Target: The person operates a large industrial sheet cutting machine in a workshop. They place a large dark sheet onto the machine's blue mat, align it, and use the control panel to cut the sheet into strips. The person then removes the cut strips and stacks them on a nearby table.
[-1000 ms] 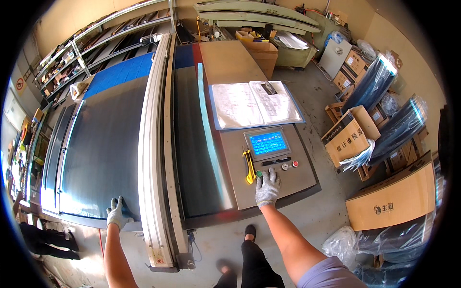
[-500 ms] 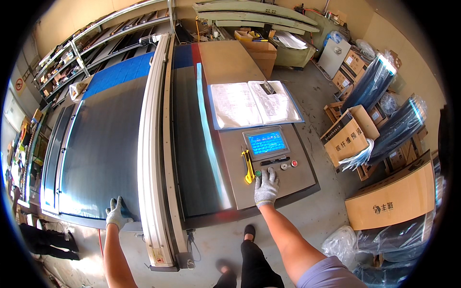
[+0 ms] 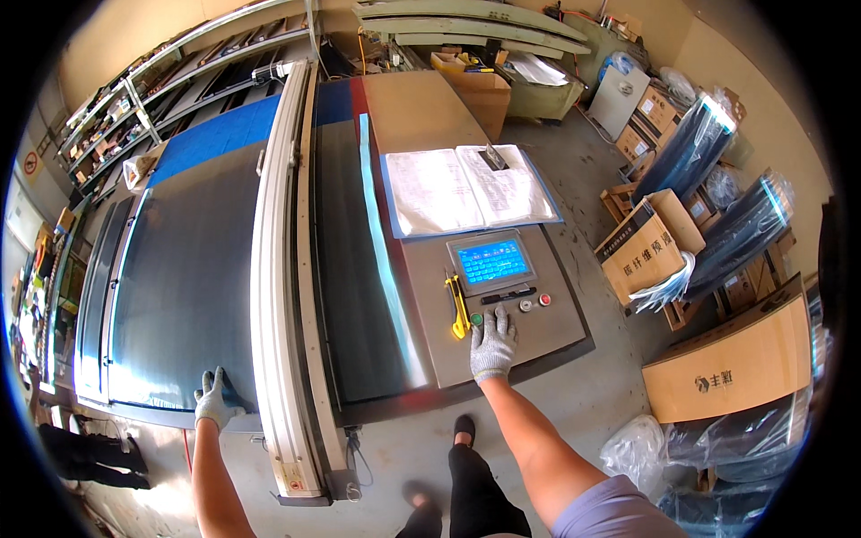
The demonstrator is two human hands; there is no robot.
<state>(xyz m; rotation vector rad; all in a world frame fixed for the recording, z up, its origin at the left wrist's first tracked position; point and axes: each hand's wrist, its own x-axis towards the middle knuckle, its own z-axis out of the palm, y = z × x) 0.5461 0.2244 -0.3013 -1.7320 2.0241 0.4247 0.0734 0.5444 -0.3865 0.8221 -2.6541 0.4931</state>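
Observation:
My right hand (image 3: 492,344), in a grey work glove, rests on the metal control panel (image 3: 529,345) with its fingers spread, fingertips at a green round button (image 3: 476,318). A yellow utility knife (image 3: 458,305) lies just left of it. Above sits a small blue touch screen (image 3: 491,261), with a black pen (image 3: 508,294) and two more buttons (image 3: 534,302) below it. My left hand (image 3: 215,399), also gloved, lies flat with fingers apart on the near edge of a large dark glass sheet (image 3: 179,278) on the machine bed. Neither hand holds anything.
A long pale metal rail (image 3: 276,296) runs between the glass sheet and the panel. An open binder of papers (image 3: 466,188) lies above the screen. Cardboard boxes (image 3: 735,368) and wrapped rolls (image 3: 717,233) crowd the floor on the right. Shelving (image 3: 134,108) lines the far left.
My right hand has shifted slightly toward the green button. The left hand stays on the glass edge.

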